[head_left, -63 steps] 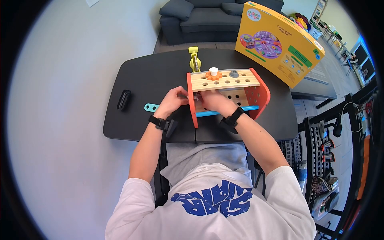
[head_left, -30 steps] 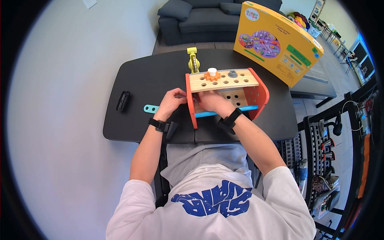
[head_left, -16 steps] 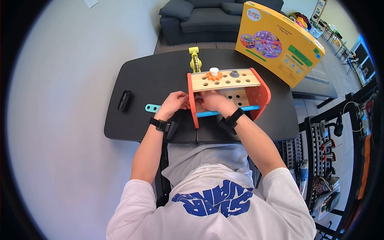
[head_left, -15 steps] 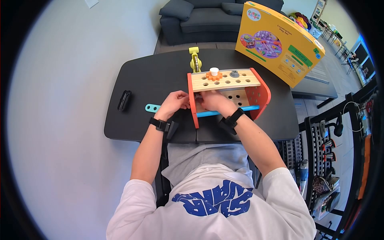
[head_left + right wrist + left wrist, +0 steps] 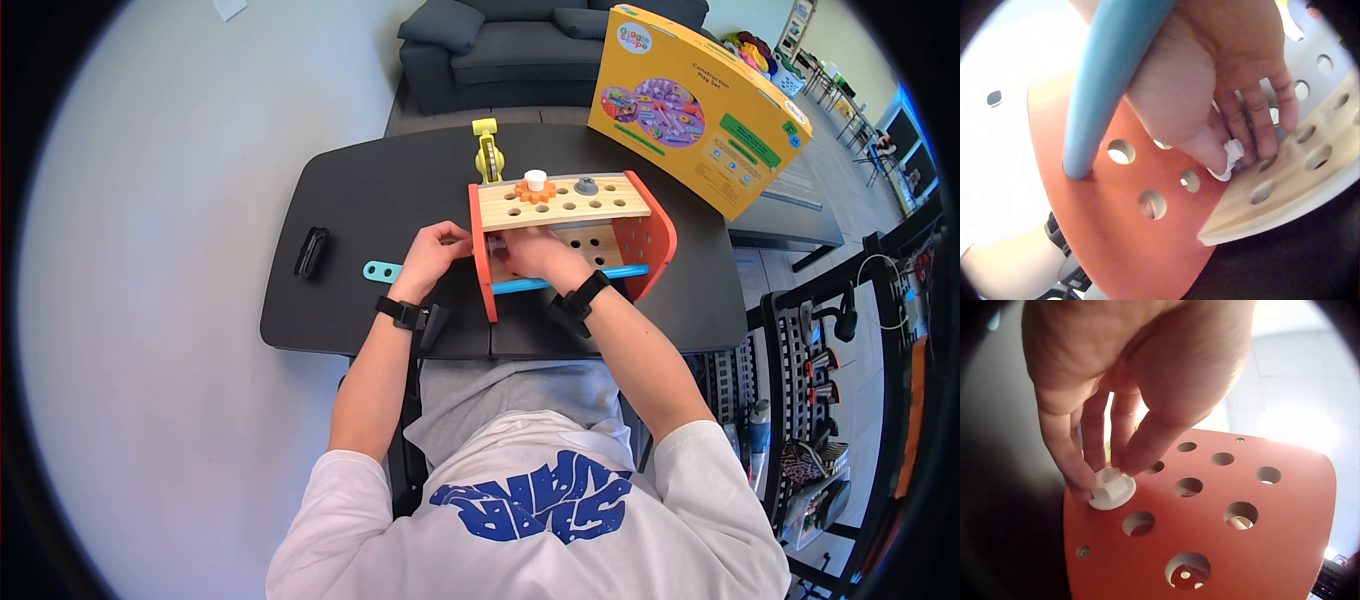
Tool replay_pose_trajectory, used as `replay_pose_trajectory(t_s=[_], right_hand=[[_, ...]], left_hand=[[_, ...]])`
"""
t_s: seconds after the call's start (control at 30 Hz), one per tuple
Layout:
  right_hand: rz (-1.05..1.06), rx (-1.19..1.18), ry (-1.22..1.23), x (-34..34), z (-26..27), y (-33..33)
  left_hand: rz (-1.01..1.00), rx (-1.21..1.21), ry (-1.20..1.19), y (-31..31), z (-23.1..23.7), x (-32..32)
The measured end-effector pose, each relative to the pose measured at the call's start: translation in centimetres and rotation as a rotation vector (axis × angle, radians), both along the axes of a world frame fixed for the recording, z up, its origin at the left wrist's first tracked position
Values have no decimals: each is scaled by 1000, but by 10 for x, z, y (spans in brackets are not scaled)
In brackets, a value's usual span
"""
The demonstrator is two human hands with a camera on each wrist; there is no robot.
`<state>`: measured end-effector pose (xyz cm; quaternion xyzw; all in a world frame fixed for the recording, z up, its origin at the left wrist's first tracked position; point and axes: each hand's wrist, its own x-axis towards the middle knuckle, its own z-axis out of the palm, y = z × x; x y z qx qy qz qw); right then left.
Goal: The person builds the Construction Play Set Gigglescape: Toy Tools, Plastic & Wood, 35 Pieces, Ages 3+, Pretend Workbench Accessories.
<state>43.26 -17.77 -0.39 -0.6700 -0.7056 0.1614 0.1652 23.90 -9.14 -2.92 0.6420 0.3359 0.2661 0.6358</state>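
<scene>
A toy workbench stands on the black table, with red side panels (image 5: 1210, 544) and a wooden top (image 5: 560, 207). Outside its left panel, my left hand (image 5: 432, 258) pinches the six-sided head of a white plastic bolt (image 5: 1112, 490), whose round flange lies at the red surface. Inside the bench, under the wooden top, is my right hand (image 5: 540, 252). Its thumb and fingers pinch a white plastic nut (image 5: 1219, 175) around the bolt's threaded end (image 5: 1234, 149), by that same panel. The wooden top hides the right fingertips in the head view.
On the wooden top sit an orange gear (image 5: 534, 192) with a white peg and a grey screw head (image 5: 586, 186). A blue bar (image 5: 570, 278) crosses the front. Around the bench are a yellow-green tool (image 5: 487, 150), a teal strip (image 5: 382, 271), a black case (image 5: 312, 252) and a yellow box (image 5: 700, 110).
My left fingers have shifted slightly up against the red panel, drawing together from a looser pose. The right hand stays inside the bench almost unmoved, and the bench has stayed put.
</scene>
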Motion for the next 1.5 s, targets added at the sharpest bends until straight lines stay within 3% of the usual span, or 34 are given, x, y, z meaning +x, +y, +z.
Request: replay_pose_trajectory(t_s=[0.13, 0.33, 0.43, 0.6, 0.7, 0.8, 0.87, 1.3, 1.37, 1.5], right_hand=[[-1, 31, 13, 1, -3, 1], [6, 77, -18, 1, -5, 3], [19, 56, -30, 1, -5, 2], [22, 11, -31, -1, 1, -2], [32, 52, -41, -2, 5, -5], [11, 42, -31, -2, 4, -6], [25, 162, -66, -1, -4, -4], [7, 100, -68, -1, 9, -11], [71, 261, 63, 3, 12, -18], [227, 179, 191, 8, 34, -54]], left_hand=[[14, 40, 5, 0, -3, 0], [-31, -211, 55, 2, -7, 3], [-64, -203, 66, 2, -6, 0], [-80, 92, 53, -2, 2, -4], [-25, -34, 39, -2, 5, -1], [-6, -30, 38, -3, 6, 0], [-4, -12, 24, -3, 4, 0], [-2, 64, 97, -4, 6, -1], [4, 73, 121, -9, 13, -2], [-6, 69, 98, -7, 16, -9]])
